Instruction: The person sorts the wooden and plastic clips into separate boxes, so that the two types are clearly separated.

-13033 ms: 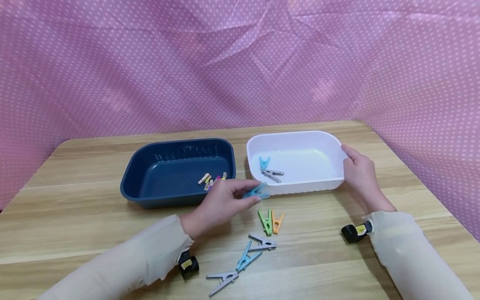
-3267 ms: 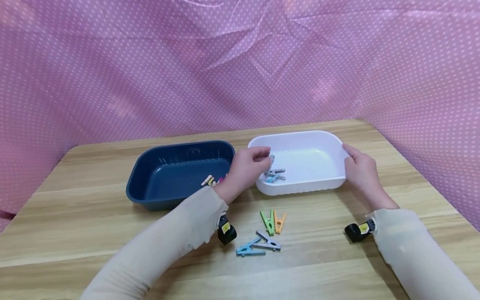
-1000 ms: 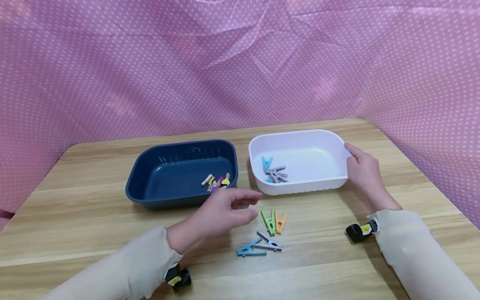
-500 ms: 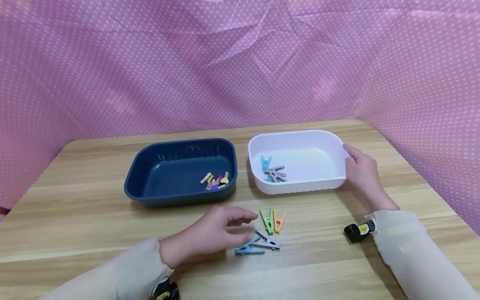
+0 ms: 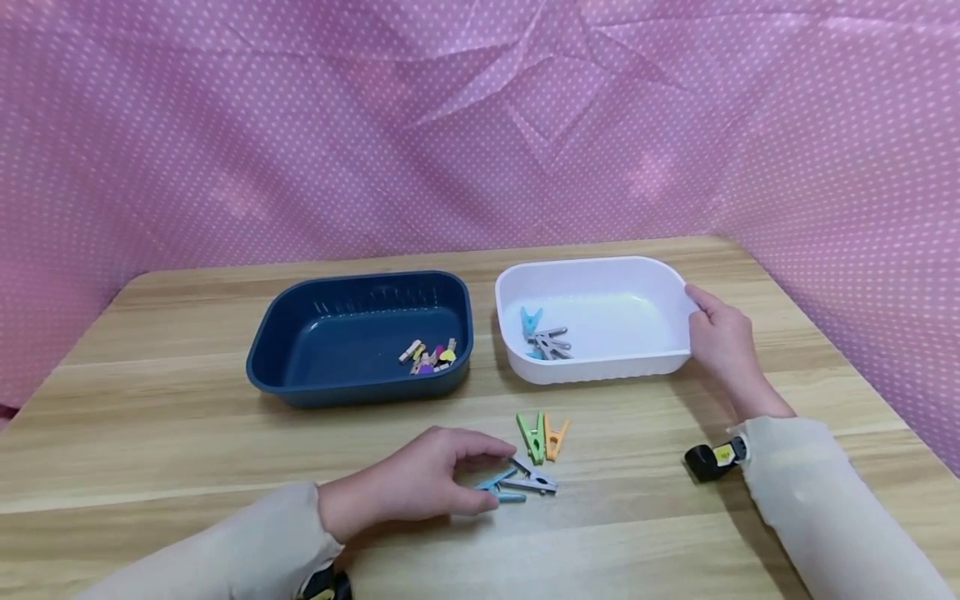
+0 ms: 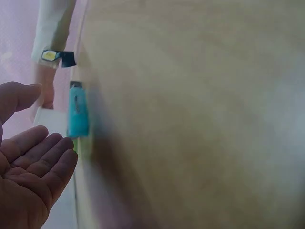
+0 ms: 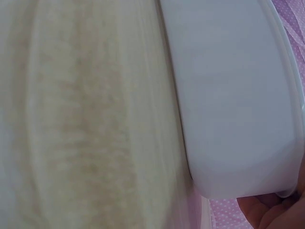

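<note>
My left hand [image 5: 420,477] is low over the table, thumb and fingers parted on either side of a light-blue clothespin [image 5: 512,497]. In the left wrist view, a gap shows between that blue clothespin [image 6: 77,113] and the open palm. A grey clothespin [image 5: 537,479] overlaps it near the fingertips. Just beyond lie a green clothespin [image 5: 536,450] and an orange one [image 5: 553,448]. My right hand [image 5: 723,340] grips the right end of the white plastic basin [image 5: 600,369], fingers curled at its rim in the right wrist view. Blue and grey clothespins [image 5: 551,345] lie inside at its left.
Left of the white basin stands a navy basin [image 5: 352,395], with several small wooden clothespins [image 5: 410,351] in its front right corner. Both stand on a wood-grain table [image 5: 187,442]. A pink dotted cloth [image 5: 337,150] hangs behind.
Over the earlier frames, a blue and a grey clothespin went into the white basin from my left hand. It has since come down empty to the blue clothespin. My right hand stays put.
</note>
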A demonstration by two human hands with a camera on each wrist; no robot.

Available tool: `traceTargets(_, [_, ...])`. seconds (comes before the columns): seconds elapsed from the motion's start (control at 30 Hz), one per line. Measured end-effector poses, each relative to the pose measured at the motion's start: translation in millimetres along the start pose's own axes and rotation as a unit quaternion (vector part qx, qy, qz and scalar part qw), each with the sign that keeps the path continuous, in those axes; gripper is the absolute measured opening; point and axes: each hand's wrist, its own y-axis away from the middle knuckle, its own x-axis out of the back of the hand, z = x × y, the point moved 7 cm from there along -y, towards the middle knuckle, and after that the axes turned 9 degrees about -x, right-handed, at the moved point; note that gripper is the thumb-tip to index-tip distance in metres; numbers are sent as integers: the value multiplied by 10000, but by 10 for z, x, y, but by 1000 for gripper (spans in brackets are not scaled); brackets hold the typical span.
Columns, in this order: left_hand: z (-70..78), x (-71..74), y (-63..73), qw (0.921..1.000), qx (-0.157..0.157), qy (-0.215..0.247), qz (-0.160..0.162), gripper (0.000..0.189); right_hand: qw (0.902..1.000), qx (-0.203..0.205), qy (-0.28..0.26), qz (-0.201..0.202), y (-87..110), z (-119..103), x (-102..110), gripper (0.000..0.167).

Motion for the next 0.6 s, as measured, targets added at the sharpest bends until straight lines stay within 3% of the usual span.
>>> traceTargets(0.2, [-38, -92, -22, 9997, 26, -191, -153, 55, 10000, 84, -34, -5, -4, -8, -6, 49])
traceTargets(0.4, [-45, -118, -54, 9988, -55, -483, -117, 55, 9994, 258, 84, 202, -12, -4, 20, 49])
traceTargets(0.6, [-59, -115, -59, 9986, -150, -515, -39, 51, 9998, 180, 32, 73, -12, 12, 3, 49])
